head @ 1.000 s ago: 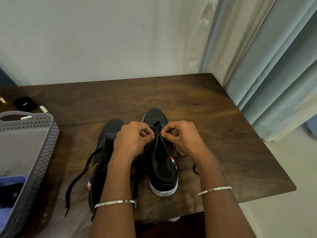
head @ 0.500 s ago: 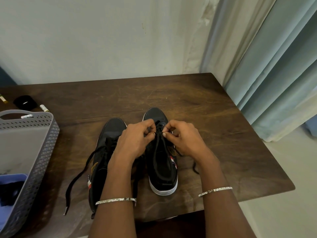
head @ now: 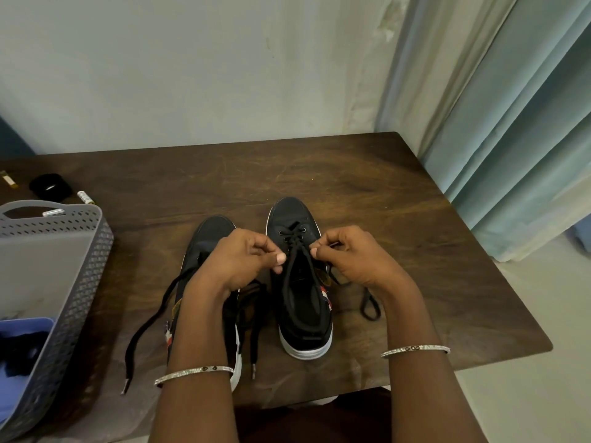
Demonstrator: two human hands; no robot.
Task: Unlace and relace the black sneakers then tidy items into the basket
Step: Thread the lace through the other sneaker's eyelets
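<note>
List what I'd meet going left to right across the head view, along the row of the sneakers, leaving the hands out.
grey basket → loose lace end → left sneaker → right sneaker → lace loop → curtain

a dark wooden table stands against a pale wall, blue curtain hanging beside it.

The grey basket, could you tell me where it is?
In the head view, the grey basket sits on the table's left side, beside the left black sneaker.
</note>
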